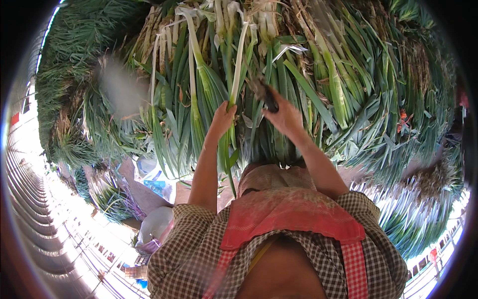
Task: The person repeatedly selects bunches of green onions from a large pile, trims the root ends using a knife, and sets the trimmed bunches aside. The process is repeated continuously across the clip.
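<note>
My left hand (223, 120) is closed around a green onion stalk (239, 67), its pale stem pointing away from me and its green leaves hanging down towards my apron. Just to the right, my right hand (285, 114) grips a dark-handled tool (269, 99); its far end is blurred, so I cannot tell its exact kind. Under and beyond both hands lies a broad pile of long green onions (179, 89), with pale stems at the far side and leaves towards me. A peeled white-stemmed onion (192, 33) rests on the pile left of the held stalk.
More green onions are heaped at the far left (86, 33) and right (418, 74). A bundle (108, 194) lies lower left, near clear and blue plastic (155, 183) and a crate (136, 271). Another onion stack (414, 213) stands at lower right, behind my arm.
</note>
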`<state>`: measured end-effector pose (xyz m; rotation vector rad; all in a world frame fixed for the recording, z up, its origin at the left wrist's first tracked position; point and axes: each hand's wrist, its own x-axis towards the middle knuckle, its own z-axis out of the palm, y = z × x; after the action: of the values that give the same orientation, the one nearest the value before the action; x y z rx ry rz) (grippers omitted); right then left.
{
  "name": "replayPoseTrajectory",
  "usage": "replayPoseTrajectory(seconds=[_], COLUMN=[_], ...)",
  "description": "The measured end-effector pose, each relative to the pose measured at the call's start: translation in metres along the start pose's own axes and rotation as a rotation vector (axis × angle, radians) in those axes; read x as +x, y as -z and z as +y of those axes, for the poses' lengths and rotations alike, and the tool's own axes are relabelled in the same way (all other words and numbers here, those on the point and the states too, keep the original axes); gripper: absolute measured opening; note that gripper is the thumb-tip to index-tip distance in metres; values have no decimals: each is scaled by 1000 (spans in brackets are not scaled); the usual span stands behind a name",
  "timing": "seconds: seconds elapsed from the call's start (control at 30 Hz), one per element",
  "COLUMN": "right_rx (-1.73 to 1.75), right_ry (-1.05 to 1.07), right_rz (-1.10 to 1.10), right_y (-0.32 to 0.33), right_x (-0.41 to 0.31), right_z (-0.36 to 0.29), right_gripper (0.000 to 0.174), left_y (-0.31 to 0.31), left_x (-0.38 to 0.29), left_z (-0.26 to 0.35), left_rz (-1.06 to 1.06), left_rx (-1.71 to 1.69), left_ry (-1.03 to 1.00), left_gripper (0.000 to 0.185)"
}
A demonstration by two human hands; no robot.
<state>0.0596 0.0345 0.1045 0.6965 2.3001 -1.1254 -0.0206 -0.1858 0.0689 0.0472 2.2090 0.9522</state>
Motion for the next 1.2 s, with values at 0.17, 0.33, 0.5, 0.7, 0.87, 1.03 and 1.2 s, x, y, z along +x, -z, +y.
replayPoseTrajectory(seconds=[0.17,0.33,0.5,0.7,0.87,1.03,1.2], right_rx=[66,-90,-199,-39,-63,318,106], right_ry=[12,134,150,75,120,180,91], right_rz=[225,261,367,297,118,422,489], right_y=[-13,-31,-56,-36,-34,-20,9], right_x=[25,67,53,49,9,8,5], right_z=[-20,-17,-12,-28,-17,-3,47], right_gripper=[76,76,76,75,78,79,80], left_y=[-1,-5,-6,-5,1,30,115], left_x=[-22,-39,-51,-62,-67,-52,-29], left_z=[-38,-69,-86,-98,-88,-68,-84], left_rz=[-51,18,40,-40,14,24,169], left_rx=[-64,-109,-151,-143,-277,-280,-423], left_ry=[9,-83,-140,-80,-77,-7,62], left_gripper=[60,35,35,46,49,38,26])
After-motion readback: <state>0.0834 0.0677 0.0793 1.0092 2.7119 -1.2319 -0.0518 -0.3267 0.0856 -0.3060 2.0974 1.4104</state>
